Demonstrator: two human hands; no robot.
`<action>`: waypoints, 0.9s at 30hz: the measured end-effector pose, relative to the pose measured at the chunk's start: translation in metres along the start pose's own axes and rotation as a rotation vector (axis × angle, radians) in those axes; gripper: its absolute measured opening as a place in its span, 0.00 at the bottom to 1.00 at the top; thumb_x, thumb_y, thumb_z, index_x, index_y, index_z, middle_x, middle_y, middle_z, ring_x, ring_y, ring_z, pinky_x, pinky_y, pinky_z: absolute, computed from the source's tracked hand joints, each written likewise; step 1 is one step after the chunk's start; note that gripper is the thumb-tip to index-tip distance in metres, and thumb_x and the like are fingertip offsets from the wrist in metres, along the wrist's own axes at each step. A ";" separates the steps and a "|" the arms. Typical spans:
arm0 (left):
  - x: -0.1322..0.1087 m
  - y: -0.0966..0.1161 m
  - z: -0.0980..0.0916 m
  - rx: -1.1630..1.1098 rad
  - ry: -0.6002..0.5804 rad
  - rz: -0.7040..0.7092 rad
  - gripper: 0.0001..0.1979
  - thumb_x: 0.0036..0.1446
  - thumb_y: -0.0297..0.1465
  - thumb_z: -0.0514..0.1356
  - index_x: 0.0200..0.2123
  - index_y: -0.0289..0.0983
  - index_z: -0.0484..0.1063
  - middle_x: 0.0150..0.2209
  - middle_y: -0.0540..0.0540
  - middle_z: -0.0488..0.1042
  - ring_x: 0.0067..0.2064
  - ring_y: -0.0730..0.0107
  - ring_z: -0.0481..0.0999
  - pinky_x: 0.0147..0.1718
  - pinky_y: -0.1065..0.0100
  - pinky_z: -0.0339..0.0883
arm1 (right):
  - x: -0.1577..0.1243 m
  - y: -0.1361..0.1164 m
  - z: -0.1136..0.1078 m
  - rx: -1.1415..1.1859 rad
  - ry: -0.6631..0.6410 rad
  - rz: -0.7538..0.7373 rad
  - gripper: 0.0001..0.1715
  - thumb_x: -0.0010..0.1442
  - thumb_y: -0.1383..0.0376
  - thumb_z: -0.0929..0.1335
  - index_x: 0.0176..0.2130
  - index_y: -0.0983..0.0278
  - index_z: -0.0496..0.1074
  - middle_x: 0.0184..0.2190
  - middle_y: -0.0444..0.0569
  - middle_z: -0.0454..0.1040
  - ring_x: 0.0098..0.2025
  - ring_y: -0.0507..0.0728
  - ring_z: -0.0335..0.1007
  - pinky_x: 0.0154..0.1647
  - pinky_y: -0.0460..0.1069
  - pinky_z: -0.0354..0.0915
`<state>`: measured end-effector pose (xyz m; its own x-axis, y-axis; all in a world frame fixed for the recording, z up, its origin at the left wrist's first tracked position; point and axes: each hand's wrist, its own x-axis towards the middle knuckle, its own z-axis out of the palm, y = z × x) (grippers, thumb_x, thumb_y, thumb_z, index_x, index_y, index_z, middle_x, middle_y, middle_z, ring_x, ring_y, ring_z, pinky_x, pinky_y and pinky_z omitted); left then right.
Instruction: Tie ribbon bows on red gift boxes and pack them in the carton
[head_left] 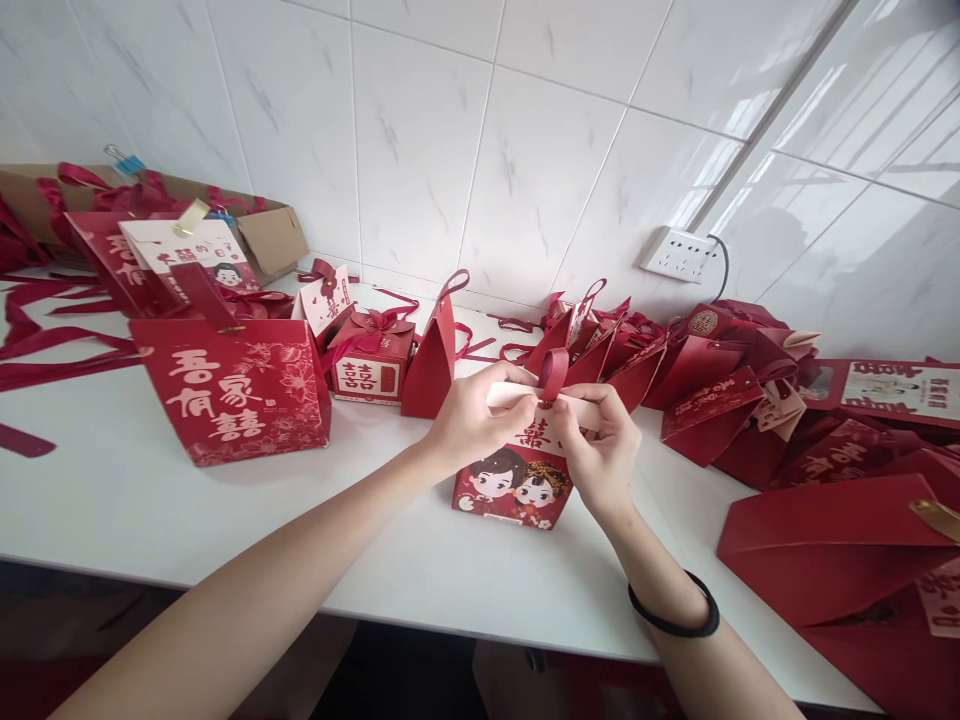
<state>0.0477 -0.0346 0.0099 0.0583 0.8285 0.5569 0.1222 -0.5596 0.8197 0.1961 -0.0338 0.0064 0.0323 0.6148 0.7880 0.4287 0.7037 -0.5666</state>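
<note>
1. Pinching the flap [501, 394] at 11 o'clock on the box [510, 492], the left hand [480, 415] is closed with its thumb toward the loop [553, 374].
2. The right hand [600, 450] is closed too, gripping the same flap at 1 o'clock, thumb beside the loop's base. A black band [675, 622] circles that arm near the wrist.
3. The loop rises at 12 o'clock on the box, between both hands.
4. The box stands upright on the white surface [375, 570], its front, printed with two cartoon figures, facing 6 o'clock.
5. From the box, a peaked carton [431, 365] stands at 11 o'clock; just beside it, at 10, sits a small box [366, 378] with a bow [381, 325].
6. Between 9 and 10 o'clock, well apart, stands a red bag [240, 400].
7. At 2 o'clock, red boxes [690, 370] crowd together; a power strip [679, 257] is at 1.
8. At 3 o'clock is a larger red box [825, 530].
</note>
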 end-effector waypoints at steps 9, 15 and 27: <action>0.001 0.003 0.001 -0.087 -0.035 -0.098 0.08 0.50 0.32 0.60 0.34 0.35 0.71 0.29 0.47 0.77 0.26 0.71 0.75 0.21 0.74 0.67 | 0.000 0.001 -0.002 0.002 -0.033 0.013 0.06 0.56 0.61 0.67 0.31 0.62 0.68 0.25 0.42 0.73 0.22 0.49 0.65 0.18 0.44 0.60; 0.001 0.004 0.000 -0.142 -0.050 -0.082 0.07 0.50 0.31 0.61 0.34 0.35 0.71 0.34 0.45 0.77 0.34 0.68 0.77 0.29 0.73 0.70 | 0.001 0.000 -0.002 0.001 -0.046 0.052 0.07 0.55 0.61 0.67 0.31 0.62 0.67 0.25 0.43 0.73 0.22 0.50 0.66 0.18 0.44 0.61; 0.001 0.004 0.001 -0.176 -0.062 -0.149 0.10 0.50 0.33 0.62 0.35 0.35 0.71 0.29 0.47 0.77 0.28 0.70 0.75 0.25 0.72 0.68 | 0.001 -0.002 -0.001 0.018 -0.052 0.067 0.07 0.55 0.61 0.67 0.30 0.62 0.65 0.21 0.40 0.70 0.20 0.49 0.63 0.18 0.44 0.60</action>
<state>0.0496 -0.0362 0.0133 0.1144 0.8989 0.4230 -0.0403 -0.4212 0.9061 0.1965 -0.0353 0.0084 0.0133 0.6784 0.7346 0.4107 0.6661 -0.6226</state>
